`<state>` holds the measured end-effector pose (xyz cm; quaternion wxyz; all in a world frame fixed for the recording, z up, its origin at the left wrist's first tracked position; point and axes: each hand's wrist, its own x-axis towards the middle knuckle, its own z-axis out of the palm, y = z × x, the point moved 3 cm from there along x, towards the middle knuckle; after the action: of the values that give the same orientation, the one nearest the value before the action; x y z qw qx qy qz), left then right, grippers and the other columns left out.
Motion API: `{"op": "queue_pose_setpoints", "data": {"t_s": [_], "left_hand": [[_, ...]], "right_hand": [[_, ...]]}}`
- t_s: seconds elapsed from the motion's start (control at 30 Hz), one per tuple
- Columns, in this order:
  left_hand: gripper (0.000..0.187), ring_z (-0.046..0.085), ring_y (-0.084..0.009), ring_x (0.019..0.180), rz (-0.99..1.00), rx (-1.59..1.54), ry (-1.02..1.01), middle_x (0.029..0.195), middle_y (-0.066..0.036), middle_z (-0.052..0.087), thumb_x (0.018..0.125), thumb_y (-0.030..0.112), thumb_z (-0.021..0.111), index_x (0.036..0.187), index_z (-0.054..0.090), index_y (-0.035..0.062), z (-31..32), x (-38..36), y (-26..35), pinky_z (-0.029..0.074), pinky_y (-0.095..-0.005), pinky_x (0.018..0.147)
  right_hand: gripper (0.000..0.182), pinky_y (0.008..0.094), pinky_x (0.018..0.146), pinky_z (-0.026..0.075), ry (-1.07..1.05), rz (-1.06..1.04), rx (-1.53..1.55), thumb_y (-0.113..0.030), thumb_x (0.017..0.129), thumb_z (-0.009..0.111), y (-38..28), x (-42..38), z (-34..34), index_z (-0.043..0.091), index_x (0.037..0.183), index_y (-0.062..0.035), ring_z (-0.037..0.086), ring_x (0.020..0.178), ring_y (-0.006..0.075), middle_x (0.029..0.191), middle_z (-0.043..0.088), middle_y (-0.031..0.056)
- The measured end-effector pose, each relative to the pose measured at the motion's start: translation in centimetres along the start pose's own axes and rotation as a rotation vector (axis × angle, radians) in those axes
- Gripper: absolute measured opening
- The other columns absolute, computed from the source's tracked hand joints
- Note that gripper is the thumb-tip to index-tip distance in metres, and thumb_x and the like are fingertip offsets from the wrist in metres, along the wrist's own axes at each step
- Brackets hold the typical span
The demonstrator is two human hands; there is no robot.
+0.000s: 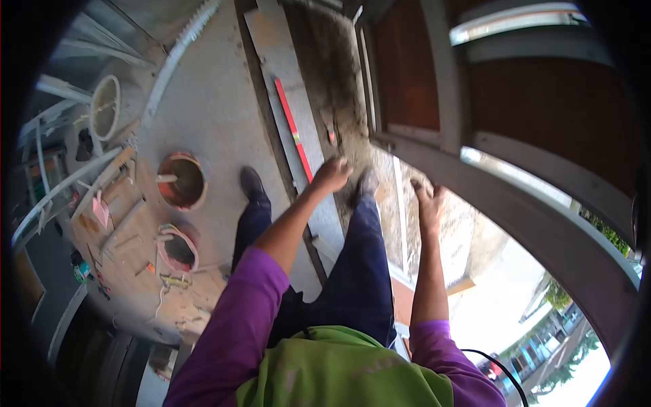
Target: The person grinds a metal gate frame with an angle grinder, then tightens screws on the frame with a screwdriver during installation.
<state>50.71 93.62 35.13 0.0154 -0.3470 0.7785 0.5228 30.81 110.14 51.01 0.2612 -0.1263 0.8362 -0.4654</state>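
Note:
My left hand (331,176) hangs over a long grey board (313,136), close to the lower end of a red spirit level (291,125) lying along it. Its fingers are curled in, and whether anything is inside them is hidden. To the right, my right hand (428,203) is raised just below the edge of a grey frame beam (475,182). Thumb and fingers stand apart there, with nothing visible held. Beyond my left hand, a small tool with an orange-red part (332,138) rests on the dirt strip (332,74).
Two buckets, one (202,178) with a handle sticking out and one pinkish (195,254), stand on the concrete floor at left. A pale tub (105,108) and wooden boards (125,237) with scattered tools lie farther left. Brown panels (542,102) rise on the right.

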Motion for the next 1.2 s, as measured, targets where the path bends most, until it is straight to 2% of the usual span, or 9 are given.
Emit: {"op": "queue_pose_setpoints", "data": {"t_s": [0.03, 0.1, 0.33, 0.47, 0.57, 0.73, 0.83, 0.93, 1.2], "left_hand": [[0.041, 0.065, -0.0437, 0.107, -0.18, -0.108, 0.004, 0.116, -0.027, 0.067, 0.091, 0.032, 0.065, 0.117, 0.066, -0.0001, 0.6, 0.7, 0.2, 0.051, -0.0482, 0.095], [0.057, 0.058, -0.0386, 0.126, -0.202, -0.069, -0.089, 0.132, -0.028, 0.061, 0.093, 0.035, 0.066, 0.134, 0.057, -0.0037, 2.6, 3.0, -1.3, 0.045, -0.0422, 0.108], [0.064, 0.053, -0.0407, 0.131, -0.089, -0.006, -0.028, 0.138, -0.03, 0.056, 0.094, 0.035, 0.065, 0.14, 0.05, -0.0072, 7.4, 8.2, -3.6, 0.042, -0.0435, 0.111], [0.066, 0.055, -0.0419, 0.128, -0.109, 0.048, -0.142, 0.135, -0.031, 0.057, 0.096, 0.038, 0.064, 0.142, 0.048, -0.0058, 10.3, 12.0, -5.2, 0.044, -0.0444, 0.109], [0.067, 0.058, -0.0436, 0.123, -0.182, 0.041, -0.317, 0.131, -0.031, 0.06, 0.097, 0.041, 0.062, 0.144, 0.047, -0.0038, 13.2, 14.5, -7.1, 0.047, -0.0457, 0.105], [0.036, 0.069, -0.0367, 0.097, -0.057, -0.096, -0.218, 0.102, -0.022, 0.072, 0.1, 0.034, 0.058, 0.112, 0.068, 0.0013, 14.3, 16.5, -8.3, 0.052, -0.0436, 0.085], [0.034, 0.07, -0.0349, 0.091, 0.001, -0.163, -0.173, 0.096, -0.021, 0.071, 0.099, 0.033, 0.059, 0.107, 0.07, 0.001, 15.0, 16.9, -9.0, 0.052, -0.0421, 0.08], [0.032, 0.07, -0.032, 0.084, -0.012, -0.218, -0.145, 0.089, -0.021, 0.07, 0.098, 0.031, 0.06, 0.102, 0.071, 0.0014, 15.4, 16.6, -8.9, 0.052, -0.0417, 0.076], [0.028, 0.064, -0.0263, 0.069, 0.009, -0.247, -0.149, 0.077, -0.015, 0.067, 0.097, 0.029, 0.063, 0.096, 0.071, 0.0017, 16.5, 16.5, -9.7, 0.049, -0.0381, 0.068]], "right_hand": [[0.069, 0.041, 0.096, 0.054, -0.019, 0.042, 0.025, -0.021, 0.083, 0.085, 0.2, 0.1, 0.2, 0.049, 0.136, 0.0062, 0.059, 0.124, 0.0271, 0.132, 0.057, 0.0207], [0.067, 0.0399, 0.099, 0.053, 0.038, -0.027, -0.003, -0.021, 0.084, 0.084, 1.7, 1.0, 0.4, 0.051, 0.134, 0.0071, 0.058, 0.124, 0.0263, 0.131, 0.058, 0.0208], [0.052, 0.0354, 0.094, 0.054, 0.128, -0.022, 0.101, -0.024, 0.084, 0.086, 0.2, 1.4, 1.8, 0.065, 0.119, 0.0066, 0.067, 0.107, 0.0237, 0.109, 0.071, 0.0161], [0.045, 0.0345, 0.091, 0.055, 0.209, -0.043, 0.072, -0.023, 0.085, 0.085, 0.9, 1.5, 2.1, 0.066, 0.113, 0.0063, 0.069, 0.099, 0.0194, 0.101, 0.072, 0.0143], [0.053, 0.037, 0.101, 0.045, 0.198, 0.046, -0.028, -0.031, 0.085, 0.084, 2.1, 1.6, 1.6, 0.067, 0.117, 0.0068, 0.065, 0.107, 0.0224, 0.11, 0.071, 0.016], [0.048, 0.0358, 0.099, 0.046, 0.197, -0.028, -0.056, -0.026, 0.085, 0.084, 4.1, 2.7, 1.2, 0.067, 0.115, 0.0068, 0.065, 0.103, 0.022, 0.107, 0.071, 0.0149], [0.034, 0.0337, 0.086, 0.052, 0.25, -0.112, -0.269, -0.021, 0.085, 0.084, 3.9, 4.0, 2.4, 0.071, 0.105, 0.0034, 0.067, 0.091, 0.0205, 0.097, 0.071, 0.0116], [0.03, 0.0339, 0.085, 0.052, 0.24, -0.21, -0.298, -0.016, 0.084, 0.082, 3.5, 4.9, 2.5, 0.071, 0.104, 0.0042, 0.067, 0.088, 0.0219, 0.095, 0.071, 0.0123], [0.031, 0.0359, 0.083, 0.052, 0.263, -0.106, -0.39, -0.017, 0.081, 0.082, 3.9, 4.9, 2.2, 0.073, 0.102, 0.0035, 0.067, 0.083, 0.0242, 0.095, 0.073, 0.0123]]}}
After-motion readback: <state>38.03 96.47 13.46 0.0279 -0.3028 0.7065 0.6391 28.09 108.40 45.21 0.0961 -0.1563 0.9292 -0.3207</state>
